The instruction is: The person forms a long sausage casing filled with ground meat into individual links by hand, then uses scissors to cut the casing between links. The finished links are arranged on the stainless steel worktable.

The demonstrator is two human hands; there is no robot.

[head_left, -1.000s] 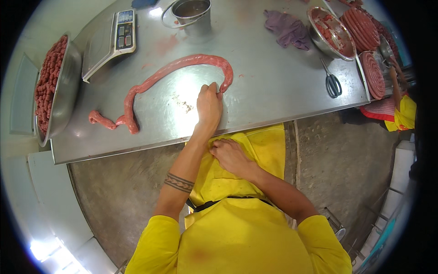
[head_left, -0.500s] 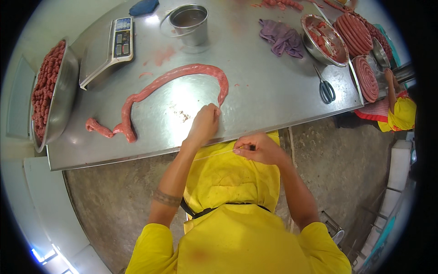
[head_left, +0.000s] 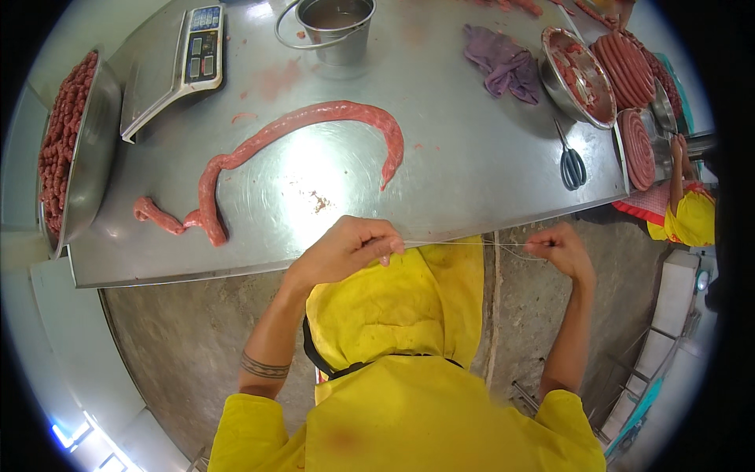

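Note:
My left hand (head_left: 358,252) is at the front edge of the steel table (head_left: 440,197), fingers curled and pinched on a thin white string (head_left: 440,243). My right hand (head_left: 558,248), farther right beside that edge, pinches the same string, which runs between the two hands over my yellow apron (head_left: 393,307). A long raw sausage (head_left: 330,110) lies in a loose arch on the metal behind them, its right end hanging toward me, with a shorter twisted piece at its left.
Left are a basin of meat (head_left: 71,141) and a scale (head_left: 157,79). Behind stands a bucket (head_left: 338,43). Right lie a purple cloth (head_left: 503,63), scissors (head_left: 572,165), a meat bowl (head_left: 574,79) and coiled sausages (head_left: 637,149). A co-worker's yellow sleeve (head_left: 692,216) shows at far right.
My left hand has left the sausage's right end and come down toward me. My right hand has moved up and out to the right, and the string now spans both hands.

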